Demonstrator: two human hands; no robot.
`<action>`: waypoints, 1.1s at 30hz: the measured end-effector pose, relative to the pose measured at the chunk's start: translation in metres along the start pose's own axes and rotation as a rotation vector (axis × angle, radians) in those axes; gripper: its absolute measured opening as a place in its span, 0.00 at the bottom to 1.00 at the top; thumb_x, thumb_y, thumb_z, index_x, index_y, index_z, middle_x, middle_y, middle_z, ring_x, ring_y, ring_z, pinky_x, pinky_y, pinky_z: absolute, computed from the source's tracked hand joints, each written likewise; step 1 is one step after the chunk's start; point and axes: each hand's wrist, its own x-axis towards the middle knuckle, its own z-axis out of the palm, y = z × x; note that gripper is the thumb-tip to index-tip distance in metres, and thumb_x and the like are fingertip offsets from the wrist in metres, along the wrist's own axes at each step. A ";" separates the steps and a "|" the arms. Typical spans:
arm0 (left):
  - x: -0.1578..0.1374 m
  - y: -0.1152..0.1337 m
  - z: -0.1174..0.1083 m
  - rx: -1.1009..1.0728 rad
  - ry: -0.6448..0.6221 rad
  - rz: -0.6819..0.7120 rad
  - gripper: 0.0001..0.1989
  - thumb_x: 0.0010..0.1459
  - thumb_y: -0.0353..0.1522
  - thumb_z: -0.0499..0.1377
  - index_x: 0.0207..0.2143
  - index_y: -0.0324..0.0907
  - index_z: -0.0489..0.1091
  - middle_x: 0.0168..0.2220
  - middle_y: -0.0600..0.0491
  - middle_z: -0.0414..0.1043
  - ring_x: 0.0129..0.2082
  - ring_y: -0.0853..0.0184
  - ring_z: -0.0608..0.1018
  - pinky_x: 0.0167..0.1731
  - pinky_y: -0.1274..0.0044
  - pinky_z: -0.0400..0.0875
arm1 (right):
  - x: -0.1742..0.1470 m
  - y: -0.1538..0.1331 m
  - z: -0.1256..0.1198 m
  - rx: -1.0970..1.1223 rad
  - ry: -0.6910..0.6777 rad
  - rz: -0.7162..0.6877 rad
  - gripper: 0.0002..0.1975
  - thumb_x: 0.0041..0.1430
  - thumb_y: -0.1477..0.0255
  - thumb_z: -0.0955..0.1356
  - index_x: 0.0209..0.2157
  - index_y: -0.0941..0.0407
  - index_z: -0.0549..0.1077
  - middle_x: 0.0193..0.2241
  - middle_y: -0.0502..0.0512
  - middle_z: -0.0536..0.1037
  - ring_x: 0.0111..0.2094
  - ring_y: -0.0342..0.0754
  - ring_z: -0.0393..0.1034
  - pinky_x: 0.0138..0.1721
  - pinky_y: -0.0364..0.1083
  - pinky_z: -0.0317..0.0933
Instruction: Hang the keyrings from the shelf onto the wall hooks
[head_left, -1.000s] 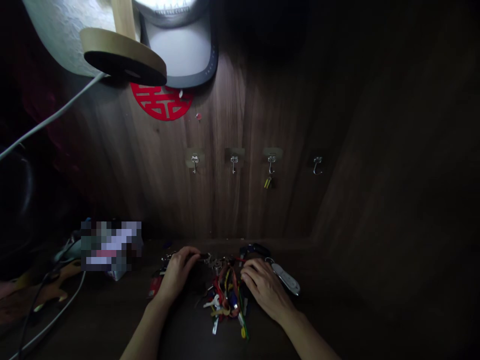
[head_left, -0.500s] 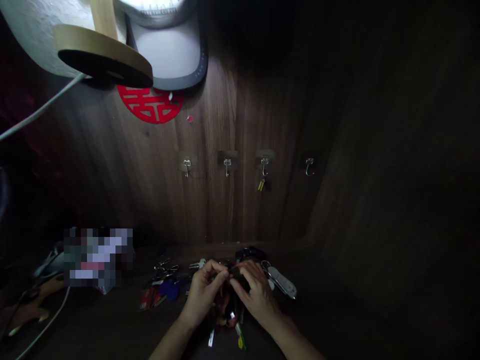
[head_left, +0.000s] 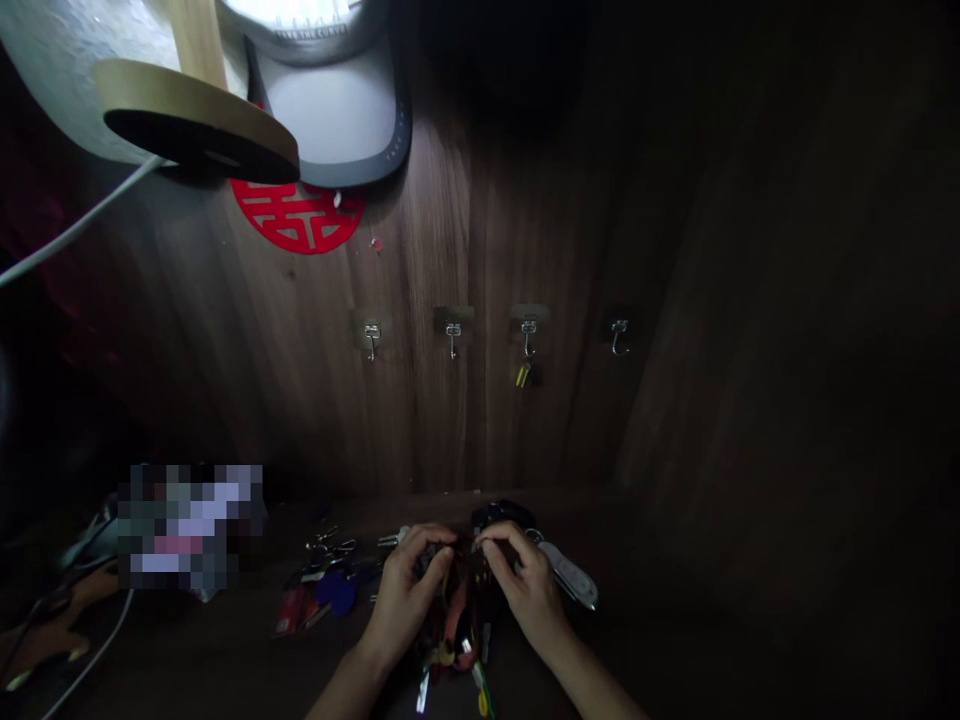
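Note:
Low in the head view, my left hand point(head_left: 397, 598) is closed, thumb and fingertips pinching the top of a key bunch with a reddish-brown strap point(head_left: 460, 625). The bunch hangs down between my hands, with a pale tag point(head_left: 423, 692) and a yellow-green piece point(head_left: 482, 693) at its lower end. My right hand point(head_left: 526, 590) is closed in a pinch a little to the right; what sits between its fingertips is too dark and small to name. A silver-grey key fob point(head_left: 571, 578) lies just beyond its knuckles, beside a black object point(head_left: 501, 513).
Loose keys, a blue tag point(head_left: 337, 593) and a red tag point(head_left: 291, 609) lie left of my hands. Metal hooks point(head_left: 453, 335) line the wooden wall; one carries a yellow key tag point(head_left: 523, 376). A cap point(head_left: 330, 110) and a lamp point(head_left: 199, 115) are upper left, a cable point(head_left: 82, 225) below.
My hands have drawn slightly apart: the fingertips of my right hand have moved right, away from those of my left. More of the strap shows between them. The view has shifted a little.

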 end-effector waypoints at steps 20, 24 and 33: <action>-0.003 -0.007 -0.010 0.290 0.053 0.159 0.14 0.61 0.41 0.51 0.31 0.45 0.71 0.31 0.52 0.75 0.34 0.64 0.76 0.41 0.72 0.70 | 0.005 -0.021 -0.009 -0.123 -0.053 -0.212 0.07 0.59 0.78 0.61 0.29 0.54 0.67 0.28 0.50 0.71 0.32 0.44 0.67 0.35 0.43 0.61; 0.001 -0.019 -0.019 0.358 0.144 0.083 0.17 0.61 0.43 0.48 0.33 0.45 0.72 0.32 0.51 0.75 0.35 0.63 0.77 0.38 0.73 0.71 | 0.027 -0.017 -0.026 -0.082 0.059 -0.113 0.08 0.59 0.73 0.61 0.27 0.54 0.67 0.24 0.49 0.70 0.27 0.43 0.66 0.30 0.40 0.60; 0.008 -0.039 -0.021 0.429 -0.020 -0.093 0.16 0.60 0.41 0.48 0.30 0.46 0.71 0.31 0.53 0.78 0.34 0.63 0.78 0.36 0.75 0.69 | 0.128 -0.020 -0.072 0.068 0.377 0.090 0.12 0.53 0.61 0.64 0.24 0.55 0.68 0.19 0.46 0.67 0.22 0.42 0.62 0.24 0.40 0.57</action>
